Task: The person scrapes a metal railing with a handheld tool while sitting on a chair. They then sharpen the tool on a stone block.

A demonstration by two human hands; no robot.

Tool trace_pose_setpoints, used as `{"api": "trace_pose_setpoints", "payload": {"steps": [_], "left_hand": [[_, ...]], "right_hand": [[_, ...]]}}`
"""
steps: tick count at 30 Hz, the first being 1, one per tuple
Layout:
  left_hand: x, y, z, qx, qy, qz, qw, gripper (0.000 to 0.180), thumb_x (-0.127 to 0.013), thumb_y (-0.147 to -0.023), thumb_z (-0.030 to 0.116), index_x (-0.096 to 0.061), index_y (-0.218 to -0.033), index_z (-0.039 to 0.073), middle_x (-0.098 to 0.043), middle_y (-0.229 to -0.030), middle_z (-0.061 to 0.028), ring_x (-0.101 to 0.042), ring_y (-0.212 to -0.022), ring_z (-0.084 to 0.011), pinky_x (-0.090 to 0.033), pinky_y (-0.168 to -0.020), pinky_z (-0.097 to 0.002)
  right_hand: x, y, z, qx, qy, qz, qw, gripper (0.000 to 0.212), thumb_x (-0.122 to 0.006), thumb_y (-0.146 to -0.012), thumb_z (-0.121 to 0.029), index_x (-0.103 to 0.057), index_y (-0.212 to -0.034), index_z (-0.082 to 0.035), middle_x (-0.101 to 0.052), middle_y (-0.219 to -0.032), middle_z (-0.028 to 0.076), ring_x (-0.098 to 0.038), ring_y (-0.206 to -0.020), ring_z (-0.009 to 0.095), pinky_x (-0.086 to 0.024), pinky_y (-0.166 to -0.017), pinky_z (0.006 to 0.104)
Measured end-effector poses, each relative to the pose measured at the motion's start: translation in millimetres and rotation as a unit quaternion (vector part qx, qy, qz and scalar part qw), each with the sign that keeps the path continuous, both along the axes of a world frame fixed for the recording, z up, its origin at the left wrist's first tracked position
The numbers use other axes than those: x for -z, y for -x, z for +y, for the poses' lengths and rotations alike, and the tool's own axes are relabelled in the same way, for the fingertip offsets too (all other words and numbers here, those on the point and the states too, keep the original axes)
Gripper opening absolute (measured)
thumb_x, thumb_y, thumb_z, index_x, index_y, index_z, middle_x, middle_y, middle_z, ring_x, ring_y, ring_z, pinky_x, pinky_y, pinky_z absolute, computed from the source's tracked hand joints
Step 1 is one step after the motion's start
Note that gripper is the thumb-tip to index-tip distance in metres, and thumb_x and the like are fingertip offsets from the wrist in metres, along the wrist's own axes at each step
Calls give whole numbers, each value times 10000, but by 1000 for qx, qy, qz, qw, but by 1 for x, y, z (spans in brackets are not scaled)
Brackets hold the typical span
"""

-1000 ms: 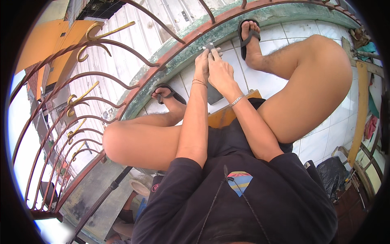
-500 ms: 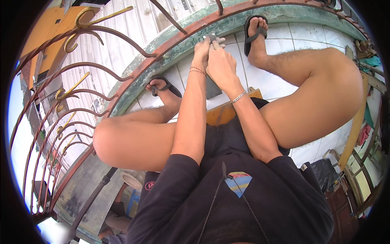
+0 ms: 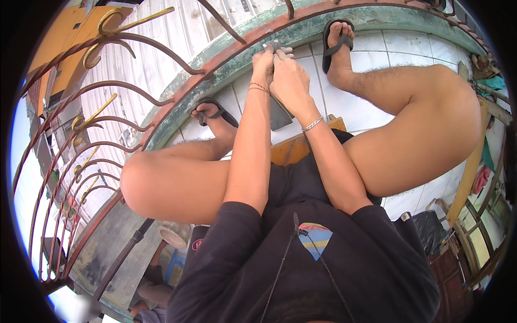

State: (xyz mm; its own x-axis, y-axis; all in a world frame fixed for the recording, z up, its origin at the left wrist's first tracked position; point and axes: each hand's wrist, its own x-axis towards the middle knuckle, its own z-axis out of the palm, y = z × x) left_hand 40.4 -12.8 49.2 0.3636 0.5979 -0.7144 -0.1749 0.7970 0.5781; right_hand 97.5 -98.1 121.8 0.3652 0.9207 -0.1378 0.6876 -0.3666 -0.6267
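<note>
In the upper centre of the frame, the left hand (image 3: 262,63) and right hand (image 3: 291,78) press together, their fingers curled narrowly around a small, dull-grey piece (image 3: 274,45). Below, a flat, dark-grey slab (image 3: 280,119) shows just above an orange-brown wooden board (image 3: 291,151).

Tiles (image 3: 333,103) lie open between right hand (image 3: 291,81) and right foot (image 3: 339,63); railing (image 3: 223,60) (curved) blocks ahead.

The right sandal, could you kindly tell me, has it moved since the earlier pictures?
No: judged against the green ledge, the right sandal shows no clear shift.
</note>
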Motion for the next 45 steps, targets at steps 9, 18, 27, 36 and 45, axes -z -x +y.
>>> {"api": "trace_pose_setpoints", "payload": {"steps": [9, 18, 27, 36, 45], "left_hand": [[8, 5, 10, 26, 13, 13, 1000, 463, -337, -1101, 363, -577, -1236, -9, -724, -1071, -172, -700, -954, -270, -600, -792, -393], [12, 5, 3, -1, 66, -151, 986, 401, -472, -1061, 331, -602, -1225, -11, -672, -1204, -140, -656, -1055, -222, -548, -923, -369], [17, 7, -15, -3, 98, -281, 955, 514, -248, -1098, 410, -538, -1203, -1, -663, -1217, -211, -677, -970, -284, -572, -881, -383], [10, 28, -15, -36, 84, -347, 933, 308, -437, -1068, 295, -560, -1073, 12, -709, -1075, -198, -680, -875, -263, -574, -786, -374], [5, 23, -11, -5, 29, -208, 978, 281, -630, -989, 288, -627, -1054, 14, -717, -967, -119, -691, -825, -216, -581, -726, -343]], "right_hand": [[10, -3, 4, -18, -26, 6, 999, 332, -579, -782, -9, -647, -1101, 49, -630, -1276, 230, -652, -1028, 449, -545, -860, 503], [-17, -7, -3, 15, -100, 74, 992, 241, -597, -823, -35, -646, -1046, 43, -676, -1057, 222, -643, -967, 450, -531, -847, 492], [2, 1, 1, 68, -146, 65, 985, 216, -613, -835, -96, -705, -978, 37, -695, -928, 256, -670, -846, 434, -538, -795, 475], [1, 18, 13, 110, -135, 43, 984, 211, -572, -831, -101, -714, -870, 50, -678, -789, 276, -682, -786, 436, -541, -730, 480], [7, 15, 11, 101, -175, 45, 978, 195, -573, -823, -97, -703, -821, 49, -670, -754, 266, -676, -731, 435, -539, -698, 472]]}}
